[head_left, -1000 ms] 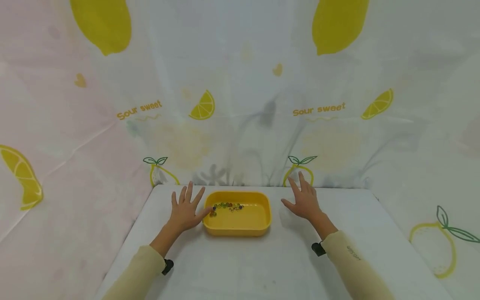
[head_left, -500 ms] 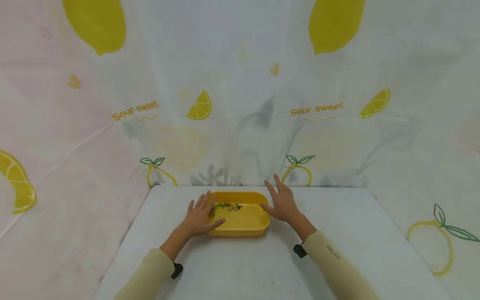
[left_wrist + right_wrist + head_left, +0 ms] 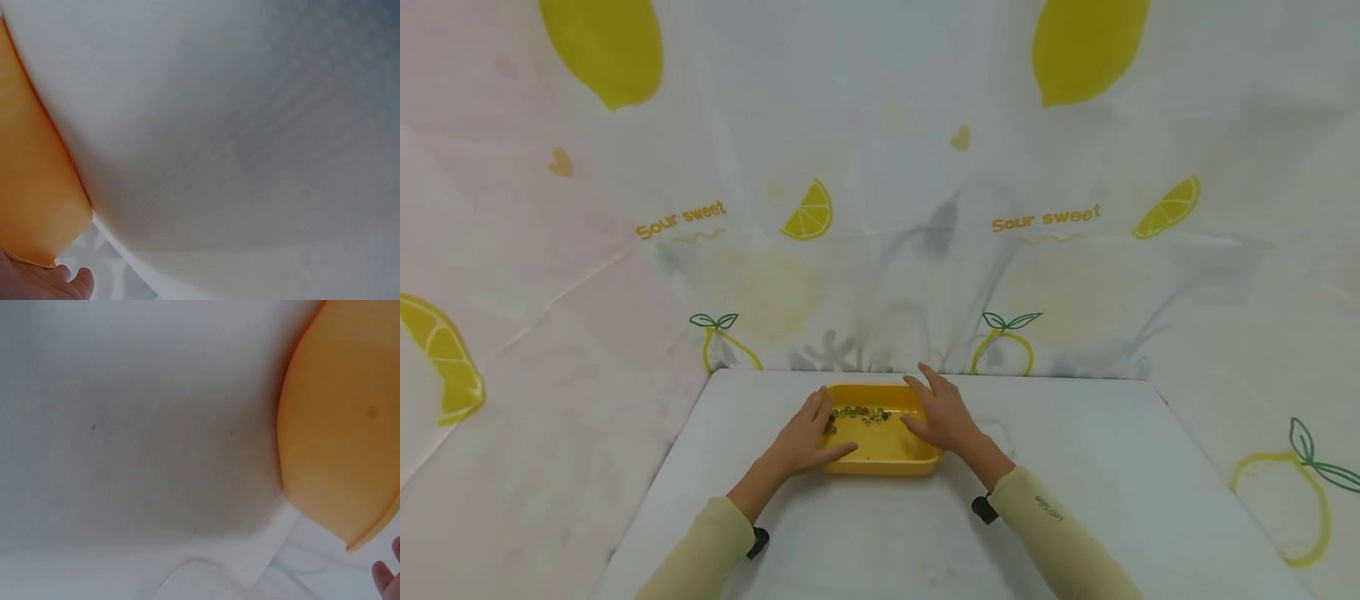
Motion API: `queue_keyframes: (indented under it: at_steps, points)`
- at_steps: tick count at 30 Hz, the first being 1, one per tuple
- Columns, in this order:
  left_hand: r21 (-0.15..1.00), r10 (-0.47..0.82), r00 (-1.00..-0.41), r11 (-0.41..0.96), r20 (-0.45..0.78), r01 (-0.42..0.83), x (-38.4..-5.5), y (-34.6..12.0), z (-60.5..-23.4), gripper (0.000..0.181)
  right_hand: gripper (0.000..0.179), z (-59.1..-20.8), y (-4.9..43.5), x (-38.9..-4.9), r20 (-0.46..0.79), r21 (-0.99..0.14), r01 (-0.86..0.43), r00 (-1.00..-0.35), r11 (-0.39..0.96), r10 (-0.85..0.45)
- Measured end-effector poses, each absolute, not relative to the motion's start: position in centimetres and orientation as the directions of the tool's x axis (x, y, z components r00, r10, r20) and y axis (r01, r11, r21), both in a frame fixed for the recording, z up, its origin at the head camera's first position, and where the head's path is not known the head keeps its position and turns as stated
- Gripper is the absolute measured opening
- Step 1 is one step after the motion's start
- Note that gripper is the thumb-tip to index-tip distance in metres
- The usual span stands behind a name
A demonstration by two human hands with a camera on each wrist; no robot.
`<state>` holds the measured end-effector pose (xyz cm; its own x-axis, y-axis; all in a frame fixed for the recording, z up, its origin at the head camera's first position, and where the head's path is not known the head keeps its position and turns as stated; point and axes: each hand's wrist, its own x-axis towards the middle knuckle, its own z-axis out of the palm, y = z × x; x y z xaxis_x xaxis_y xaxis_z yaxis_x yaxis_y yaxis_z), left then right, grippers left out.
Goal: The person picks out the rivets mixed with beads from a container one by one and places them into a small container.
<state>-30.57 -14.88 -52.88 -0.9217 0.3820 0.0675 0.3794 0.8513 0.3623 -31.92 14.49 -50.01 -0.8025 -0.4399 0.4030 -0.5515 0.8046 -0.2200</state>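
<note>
A yellow rectangular tray [image 3: 880, 446] with raised walls sits on the white table. Inside it, small glassy marbles [image 3: 853, 412], mostly green with a red and a blue one, lie along the back and left, near some tiny shiny pieces. My left hand [image 3: 801, 440] is at the tray's left side, fingers straight, thumb stretched over the front left part. My right hand [image 3: 946, 418] is spread at the right side, fingers extended. Contact with the walls is hard to tell. The left wrist view shows the tray's outer wall [image 3: 37, 169]; fingertips [image 3: 382, 575] appear near its corner in the right wrist view.
A white-covered table [image 3: 1075, 467] surrounds the tray. Its back edge meets a hanging cloth [image 3: 880, 275] printed with lemons and lettering, which also covers both sides. Dark wrist cameras [image 3: 984, 509] are strapped to both wrists.
Both hands have come inward from beside the tray: the left moved right onto its left side, the right moved left to its right side. The marbles lie much as before.
</note>
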Motion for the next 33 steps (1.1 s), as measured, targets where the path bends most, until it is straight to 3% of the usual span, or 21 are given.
queue_keyframes:
  at_steps: [13,24,33]
  points:
    - [0.363,0.367,-0.929,0.859,0.057,0.361,-30.2,-14.7,-52.7,0.111,0.05,-50.8,12.3,-32.5,0.394,-0.2,-0.628,-0.754,0.752,-0.525]
    - [0.364,0.368,-0.928,0.857,0.066,0.365,-30.0,-14.7,-52.7,0.11,0.047,-50.8,11.2,-32.5,0.101,-0.335,-0.475,-0.877,0.814,-0.47]
    - [0.38,0.357,-0.93,0.851,0.086,0.362,-30.3,-14.6,-53.2,0.11,0.037,-51.2,10.4,-33.2,0.046,-0.378,-0.429,-0.894,0.82,-0.446]
